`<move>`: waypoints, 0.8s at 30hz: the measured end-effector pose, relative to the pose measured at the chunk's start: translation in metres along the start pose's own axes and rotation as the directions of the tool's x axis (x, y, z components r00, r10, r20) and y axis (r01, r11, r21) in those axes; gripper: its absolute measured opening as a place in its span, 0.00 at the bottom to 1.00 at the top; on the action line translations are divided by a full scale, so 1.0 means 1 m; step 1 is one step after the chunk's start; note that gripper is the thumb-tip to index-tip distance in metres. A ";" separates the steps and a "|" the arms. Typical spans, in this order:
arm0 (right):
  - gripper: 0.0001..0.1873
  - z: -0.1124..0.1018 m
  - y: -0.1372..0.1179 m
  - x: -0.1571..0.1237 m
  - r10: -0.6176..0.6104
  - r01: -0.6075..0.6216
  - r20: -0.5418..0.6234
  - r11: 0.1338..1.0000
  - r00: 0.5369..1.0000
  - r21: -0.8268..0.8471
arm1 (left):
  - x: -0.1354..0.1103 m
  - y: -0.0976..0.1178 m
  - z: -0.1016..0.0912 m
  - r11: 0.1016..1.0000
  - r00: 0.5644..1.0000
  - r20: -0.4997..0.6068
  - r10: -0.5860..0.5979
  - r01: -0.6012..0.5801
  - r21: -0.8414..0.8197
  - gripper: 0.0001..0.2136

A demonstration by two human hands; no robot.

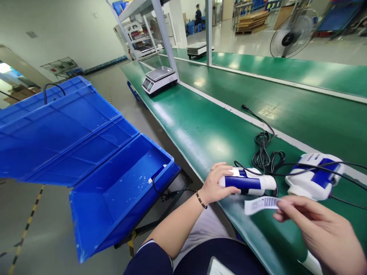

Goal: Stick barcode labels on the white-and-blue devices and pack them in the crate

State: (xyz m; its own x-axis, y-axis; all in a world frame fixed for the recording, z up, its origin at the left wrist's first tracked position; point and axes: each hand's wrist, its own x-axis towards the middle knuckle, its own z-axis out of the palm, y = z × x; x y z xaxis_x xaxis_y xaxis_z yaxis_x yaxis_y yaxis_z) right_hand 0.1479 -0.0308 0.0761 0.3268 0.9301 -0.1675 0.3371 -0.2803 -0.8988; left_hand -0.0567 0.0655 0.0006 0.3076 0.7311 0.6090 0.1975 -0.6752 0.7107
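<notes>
My left hand (pixel 215 184) is wrapped round the near end of a white and blue device (pixel 243 182), which lies on the green bench top. A black cable runs from the device. Pinched between thumb and fingers of my right hand (pixel 318 223) is a white printed label (pixel 260 205), slightly curled, held just in front of the device. To the right sits a second white and blue device (pixel 315 175), apart from both hands, with black cables across it. Behind the first device lies a bundled black cable (pixel 263 147), its plug end stretching away along the bench.
A blue crate (pixel 94 217) stands left of the bench, other blue crates (pixel 60 126) behind it. A white weighing scale (pixel 160 79) sits farther along the green bench (pixel 200 126), near a metal post (pixel 166 38). A fan (pixel 289 38) stands beyond; a person (pixel 198 16) is far back.
</notes>
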 end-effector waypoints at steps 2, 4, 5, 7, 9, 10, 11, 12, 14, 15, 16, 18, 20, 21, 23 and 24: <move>0.17 0.015 0.000 0.015 0.030 -0.041 0.133 0.996 0.991 0.082 | -0.005 -0.002 0.004 0.999 0.999 -0.041 0.004 -0.006 -0.042 0.21; 0.18 0.025 0.003 0.027 0.051 -0.070 0.191 0.993 0.980 0.093 | -0.007 -0.003 0.007 0.997 0.999 -0.050 0.020 -0.024 -0.073 0.23; 0.19 0.028 0.005 0.031 0.063 -0.078 0.187 0.994 0.980 0.075 | -0.007 -0.003 0.007 0.996 0.998 -0.054 0.026 -0.031 -0.081 0.23; 0.19 0.029 0.005 0.036 0.089 -0.091 0.145 0.996 0.985 0.011 | -0.006 -0.003 0.008 0.996 0.998 -0.056 0.023 -0.028 -0.089 0.25; 0.20 0.028 0.001 0.035 0.108 -0.102 0.102 0.993 0.989 -0.058 | -0.004 -0.004 0.008 0.996 0.999 -0.046 0.008 -0.012 -0.090 0.24; 0.20 0.026 -0.001 0.034 0.122 -0.114 0.086 0.990 0.989 -0.088 | -0.003 -0.004 0.007 0.996 0.999 -0.039 -0.003 0.000 -0.089 0.24; 0.20 0.025 -0.004 0.033 0.141 -0.132 0.073 0.985 0.987 -0.115 | -0.003 -0.004 0.007 0.996 0.999 -0.033 -0.018 0.015 -0.087 0.24; 0.21 0.024 -0.006 0.032 0.165 -0.156 0.059 0.978 0.984 -0.139 | -0.003 -0.004 0.007 0.996 0.999 -0.027 -0.031 0.029 -0.084 0.24; 0.22 0.023 -0.007 0.031 0.211 -0.204 0.022 0.961 0.977 -0.185 | -0.003 -0.005 0.006 0.996 0.999 -0.019 -0.050 0.048 -0.080 0.23; 0.23 0.024 -0.007 0.031 0.228 -0.222 0.005 0.953 0.974 -0.205 | -0.003 -0.005 0.006 0.996 0.999 -0.019 -0.051 0.049 -0.079 0.23; 0.23 0.024 -0.005 0.031 0.235 -0.230 -0.003 0.948 0.972 -0.222 | -0.003 -0.005 0.006 0.996 0.999 -0.022 -0.045 0.044 -0.078 0.23; 0.23 0.024 0.000 0.032 0.227 -0.221 -0.005 0.943 0.974 -0.248 | -0.003 -0.004 0.006 0.997 0.999 -0.034 -0.026 0.023 -0.079 0.22; 0.22 0.024 0.007 0.033 0.189 -0.186 -0.011 0.950 0.982 -0.253 | -0.002 -0.004 0.006 0.997 0.999 -0.041 -0.008 0.005 -0.080 0.22; 0.21 0.024 0.011 0.033 0.158 -0.158 -0.019 0.955 0.987 -0.252 | -0.002 -0.004 0.006 0.997 0.999 -0.042 -0.003 0.000 -0.081 0.21; 0.19 0.024 0.017 0.032 0.099 -0.106 -0.041 0.963 0.994 -0.247 | -0.001 -0.004 0.006 0.997 0.999 -0.041 0.003 -0.007 -0.081 0.22; 0.18 0.025 0.018 0.031 0.069 -0.081 -0.059 0.967 0.996 -0.243 | -0.001 -0.005 0.006 0.996 0.999 -0.040 0.006 -0.009 -0.083 0.22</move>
State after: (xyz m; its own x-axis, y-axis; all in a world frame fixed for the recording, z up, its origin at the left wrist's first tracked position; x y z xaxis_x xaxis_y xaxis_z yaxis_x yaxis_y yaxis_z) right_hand 0.1425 -0.0008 0.0445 0.4011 0.8929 -0.2046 0.5141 -0.4043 -0.7565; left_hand -0.0527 0.0671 -0.0057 0.2712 0.7303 0.6270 0.1166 -0.6715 0.7318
